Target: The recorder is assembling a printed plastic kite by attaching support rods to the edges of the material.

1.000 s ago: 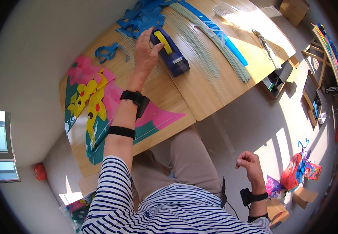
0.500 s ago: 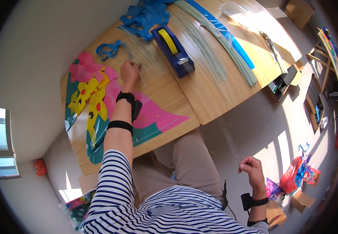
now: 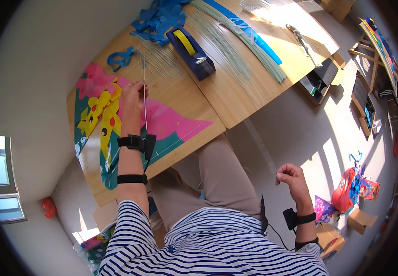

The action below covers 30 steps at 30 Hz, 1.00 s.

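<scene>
Right hand (image 3: 293,178) near right, off the table (image 3: 194,103), fingers loosely half-curled, nothing seen in it. Left hand (image 3: 133,94) farther left, fingers closed on a thin pale stick (image 3: 145,110) (near end over the pink and green sheet (image 3: 169,120)). Sheet on table's left part, with yellow cartoon figures (image 3: 111,118). Beyond the hand, small blue ribbon (image 3: 126,56) at left, navy tape dispenser (image 3: 198,66) at right; farther, tangled blue strips (image 3: 155,23); stick bundle (image 3: 269,66) right of dispenser
</scene>
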Available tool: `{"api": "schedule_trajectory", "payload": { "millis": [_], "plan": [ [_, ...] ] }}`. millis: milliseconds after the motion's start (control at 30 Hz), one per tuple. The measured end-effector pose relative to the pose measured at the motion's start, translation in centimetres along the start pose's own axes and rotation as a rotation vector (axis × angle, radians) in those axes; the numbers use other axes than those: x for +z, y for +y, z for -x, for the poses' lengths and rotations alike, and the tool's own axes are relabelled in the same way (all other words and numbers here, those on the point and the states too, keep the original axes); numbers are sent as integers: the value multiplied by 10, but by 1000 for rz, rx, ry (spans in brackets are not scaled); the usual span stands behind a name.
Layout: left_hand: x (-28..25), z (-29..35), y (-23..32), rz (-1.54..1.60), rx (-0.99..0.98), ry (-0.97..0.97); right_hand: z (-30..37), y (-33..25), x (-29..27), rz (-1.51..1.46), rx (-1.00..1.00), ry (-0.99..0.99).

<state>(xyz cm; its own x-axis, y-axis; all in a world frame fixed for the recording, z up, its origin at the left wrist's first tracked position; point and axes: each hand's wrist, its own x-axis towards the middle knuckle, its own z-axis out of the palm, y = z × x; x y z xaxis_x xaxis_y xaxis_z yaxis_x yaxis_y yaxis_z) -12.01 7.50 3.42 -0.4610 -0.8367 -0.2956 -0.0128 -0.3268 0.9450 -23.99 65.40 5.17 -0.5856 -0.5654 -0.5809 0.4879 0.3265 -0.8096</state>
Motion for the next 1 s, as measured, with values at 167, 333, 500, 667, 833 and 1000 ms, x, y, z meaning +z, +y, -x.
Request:
{"api": "schedule_trajectory", "payload": {
  "millis": [167,333,500,667,833,1000],
  "plan": [
    [17,82,-28,558,-241,-256,8,0,7,-2,-70,-29],
    [47,148,-54,740,-430,-359,11,3,4,6,-114,-33],
    [50,204,-74,726,-549,-367,11,2,6,16,-149,-94],
    [77,235,-71,660,-576,-521,21,2,2,-58,-165,-119],
    [102,237,-73,571,-408,-433,31,-5,7,-139,-155,-135],
    [139,237,-76,484,-290,-270,35,-9,12,-143,-179,-129]
  ]
}}
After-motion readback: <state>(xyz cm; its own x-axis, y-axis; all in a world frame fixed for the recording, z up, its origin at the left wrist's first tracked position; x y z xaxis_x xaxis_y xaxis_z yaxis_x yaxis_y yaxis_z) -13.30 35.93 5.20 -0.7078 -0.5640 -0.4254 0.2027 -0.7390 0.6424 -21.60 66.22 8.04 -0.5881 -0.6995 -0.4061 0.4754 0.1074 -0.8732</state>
